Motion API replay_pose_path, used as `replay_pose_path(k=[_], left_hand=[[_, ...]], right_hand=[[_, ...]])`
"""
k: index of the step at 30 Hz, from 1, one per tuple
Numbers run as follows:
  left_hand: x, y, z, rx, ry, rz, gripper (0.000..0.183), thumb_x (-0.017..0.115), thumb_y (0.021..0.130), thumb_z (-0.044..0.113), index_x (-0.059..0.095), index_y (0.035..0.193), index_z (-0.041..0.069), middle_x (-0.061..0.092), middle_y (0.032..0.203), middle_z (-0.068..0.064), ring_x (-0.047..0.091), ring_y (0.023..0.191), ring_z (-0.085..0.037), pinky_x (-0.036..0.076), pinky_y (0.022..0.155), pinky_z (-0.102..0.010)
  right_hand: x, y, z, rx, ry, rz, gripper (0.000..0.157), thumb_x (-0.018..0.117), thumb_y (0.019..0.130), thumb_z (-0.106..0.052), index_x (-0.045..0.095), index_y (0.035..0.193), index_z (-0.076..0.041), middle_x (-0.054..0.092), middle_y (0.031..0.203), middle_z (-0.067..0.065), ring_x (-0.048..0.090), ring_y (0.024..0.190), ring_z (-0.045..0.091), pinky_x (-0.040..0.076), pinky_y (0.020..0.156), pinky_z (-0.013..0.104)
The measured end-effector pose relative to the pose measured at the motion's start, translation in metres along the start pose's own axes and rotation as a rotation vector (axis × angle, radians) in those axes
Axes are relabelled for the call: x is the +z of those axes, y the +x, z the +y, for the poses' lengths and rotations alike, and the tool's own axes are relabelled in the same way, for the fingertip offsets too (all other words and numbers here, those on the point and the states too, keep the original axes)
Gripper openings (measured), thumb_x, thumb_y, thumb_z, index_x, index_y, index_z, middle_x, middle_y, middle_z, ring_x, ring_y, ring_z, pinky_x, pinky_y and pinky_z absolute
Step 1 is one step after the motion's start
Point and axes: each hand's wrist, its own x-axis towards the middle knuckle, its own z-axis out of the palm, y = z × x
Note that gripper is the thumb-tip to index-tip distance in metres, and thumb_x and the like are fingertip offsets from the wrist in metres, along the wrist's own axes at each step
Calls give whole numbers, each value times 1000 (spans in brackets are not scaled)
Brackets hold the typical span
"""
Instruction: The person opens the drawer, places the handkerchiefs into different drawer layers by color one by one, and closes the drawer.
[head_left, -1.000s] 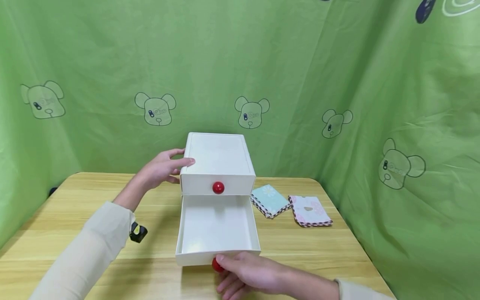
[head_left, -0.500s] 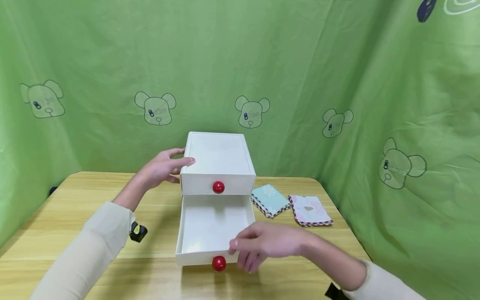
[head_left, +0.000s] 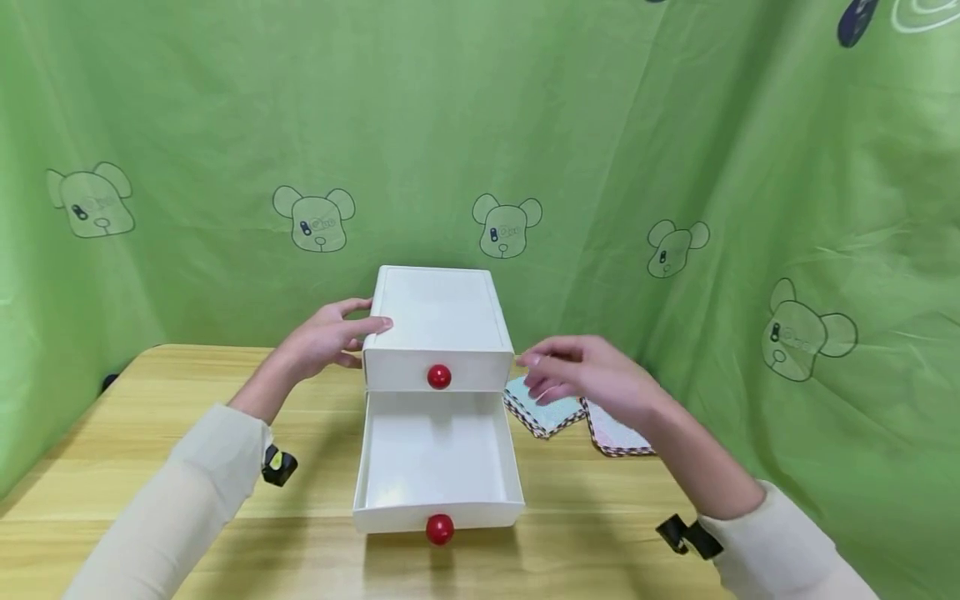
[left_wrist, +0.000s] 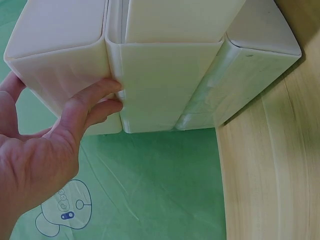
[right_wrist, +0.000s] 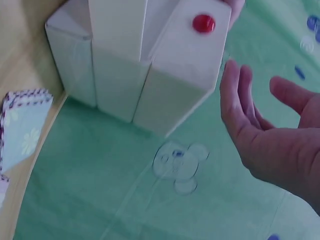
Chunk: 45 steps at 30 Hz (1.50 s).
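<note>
A white drawer cabinet (head_left: 441, 308) with red knobs stands on the table, three tiers high in the wrist views. Its middle drawer (head_left: 435, 454) is pulled far out and bare inside. My left hand (head_left: 322, 337) rests on the cabinet's upper left edge, thumb on top and fingers against the side (left_wrist: 160, 85). To the cabinet's right, my right hand (head_left: 588, 375) hovers with loosely bent fingers and holds nothing. Below it lies a folded light-blue cloth (head_left: 528, 408) with a checked border. Beside that, a folded white-and-pink cloth (head_left: 618, 437) is partly hidden by my right hand and wrist.
The wooden table (head_left: 210, 375) ends at a green curtain (head_left: 420, 125) printed with bear heads, which hangs behind and along both sides. The pulled-out drawer's front (head_left: 397, 518) with its red knob (head_left: 440, 529) juts toward me.
My right hand has let go of the middle drawer's knob and moved up and right, over the cloths. The drawer stays pulled out, and my left hand stays on the cabinet.
</note>
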Motion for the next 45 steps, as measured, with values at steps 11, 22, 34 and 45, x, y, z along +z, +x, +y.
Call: replay_pose_path(k=[11,22,34,45], left_hand=[[1,-1,1,0,0,1,92,68,96,40,13,163,11,50,149,-22,52,134,-43,59,98,-47],[1,0,0,2,-10,-3,92,67,97,39,11,164,10,49,150,-24,52,134,-44,58,98,-47],[0,2,-1,1,-12,1,93,68,96,40,12,164,10,48,150,-24,51,135,-44,57,100,-48],[-1,2,-1,-14,-11,7,92,68,96,40,13,164,11,46,152,-23,51,135,-43,57,100,-48]], right_hand=[[-54,16,32,62,163,264,64,53,106,-34,31,157,-3,47,149,23,60,124,25,46,115,36],[-93,32,92,153,276,349,68,44,109,-29,12,160,2,23,164,26,32,147,40,29,126,47],[-115,32,173,206,201,341,67,44,109,-26,10,160,1,20,163,31,32,147,46,32,123,48],[-125,24,224,217,198,419,68,60,101,-11,24,156,7,65,104,-12,65,88,-4,57,98,25]])
